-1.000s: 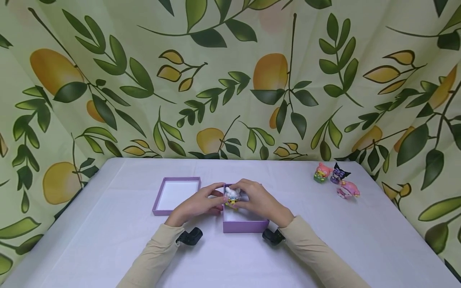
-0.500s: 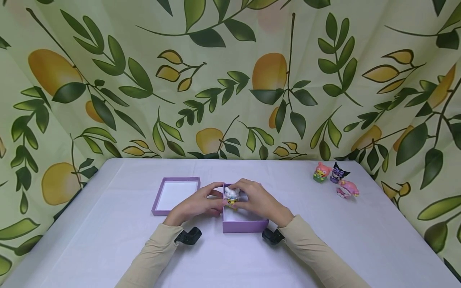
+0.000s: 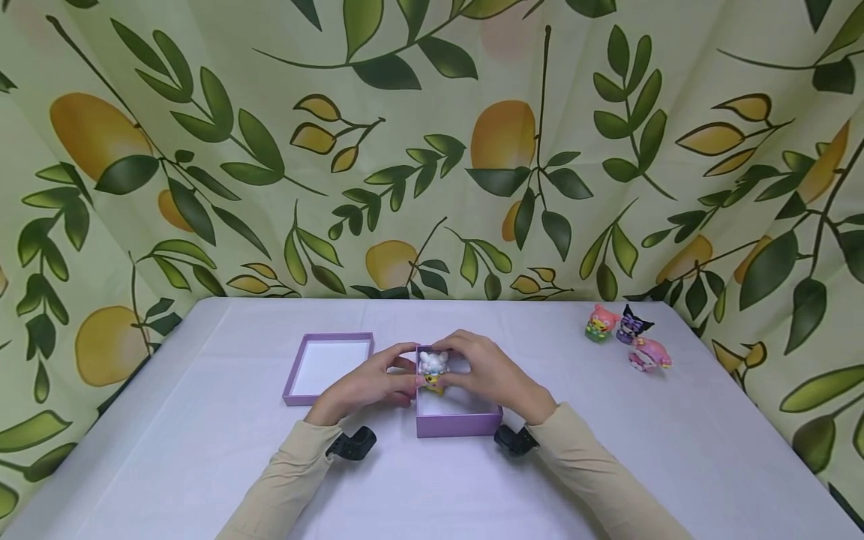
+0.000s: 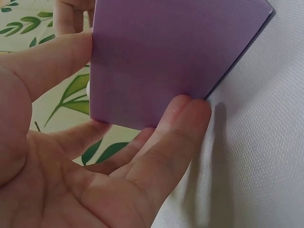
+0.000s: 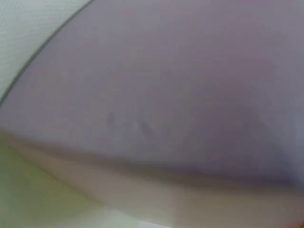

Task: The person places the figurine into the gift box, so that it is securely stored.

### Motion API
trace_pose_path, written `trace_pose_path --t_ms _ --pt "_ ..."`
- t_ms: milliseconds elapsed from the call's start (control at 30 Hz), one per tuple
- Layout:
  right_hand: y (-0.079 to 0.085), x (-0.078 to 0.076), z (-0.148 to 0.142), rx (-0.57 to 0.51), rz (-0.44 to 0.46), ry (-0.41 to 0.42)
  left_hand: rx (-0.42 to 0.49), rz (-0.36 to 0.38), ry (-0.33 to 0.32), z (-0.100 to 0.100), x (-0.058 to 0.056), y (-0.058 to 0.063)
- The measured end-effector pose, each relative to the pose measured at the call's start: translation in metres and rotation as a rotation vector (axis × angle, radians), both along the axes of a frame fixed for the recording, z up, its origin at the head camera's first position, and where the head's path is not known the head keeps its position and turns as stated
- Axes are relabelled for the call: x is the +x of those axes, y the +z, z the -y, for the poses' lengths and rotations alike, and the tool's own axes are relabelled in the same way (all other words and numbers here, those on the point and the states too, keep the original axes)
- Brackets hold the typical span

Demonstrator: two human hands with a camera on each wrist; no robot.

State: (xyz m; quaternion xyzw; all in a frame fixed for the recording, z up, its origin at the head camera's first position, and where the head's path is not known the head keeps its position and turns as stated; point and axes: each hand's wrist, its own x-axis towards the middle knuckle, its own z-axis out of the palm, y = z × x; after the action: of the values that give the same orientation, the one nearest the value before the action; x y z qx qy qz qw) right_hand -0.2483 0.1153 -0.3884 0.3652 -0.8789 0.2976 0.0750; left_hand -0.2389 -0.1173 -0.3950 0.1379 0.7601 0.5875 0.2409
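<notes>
A small figurine with a white top and a yellow lower part is at the left side inside an open purple box. My right hand reaches over the box and pinches the figurine between thumb and fingers. With its thumb at the left rim and its fingers round the far left corner, my left hand holds the box. In the left wrist view, fingertips press on the purple side wall. The box's purple wall fills most of the right wrist view, blurred.
A shallow purple lid with a white inside lies left of the box. At the far right of the table stand a pink-and-green figurine and a black-and-purple one, with a pink one lying in front. A leaf-patterned curtain hangs behind.
My right hand has shifted slightly, with the fingers a little higher, and the figurine's yellow lower part shows more now. My left hand stays on the box.
</notes>
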Motion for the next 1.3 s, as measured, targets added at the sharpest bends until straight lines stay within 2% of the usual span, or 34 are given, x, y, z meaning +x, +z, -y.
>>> trace_pose_path --t_ms 500,900,1133,1300 --pt "0.006 0.011 -0.021 -0.081 0.029 -0.069 -0.018 0.008 0.008 -0.001 0.000 0.001" --pt "0.011 0.018 -0.041 -0.086 -0.024 -0.128 -0.028 0.010 0.015 -0.003 0.000 0.002" --pt "0.010 0.023 -0.045 -0.090 0.002 -0.150 -0.030 0.014 0.024 -0.003 0.000 0.002" --pt "0.009 0.025 -0.051 -0.091 -0.016 -0.160 -0.022 0.014 0.016 -0.002 0.000 0.002"
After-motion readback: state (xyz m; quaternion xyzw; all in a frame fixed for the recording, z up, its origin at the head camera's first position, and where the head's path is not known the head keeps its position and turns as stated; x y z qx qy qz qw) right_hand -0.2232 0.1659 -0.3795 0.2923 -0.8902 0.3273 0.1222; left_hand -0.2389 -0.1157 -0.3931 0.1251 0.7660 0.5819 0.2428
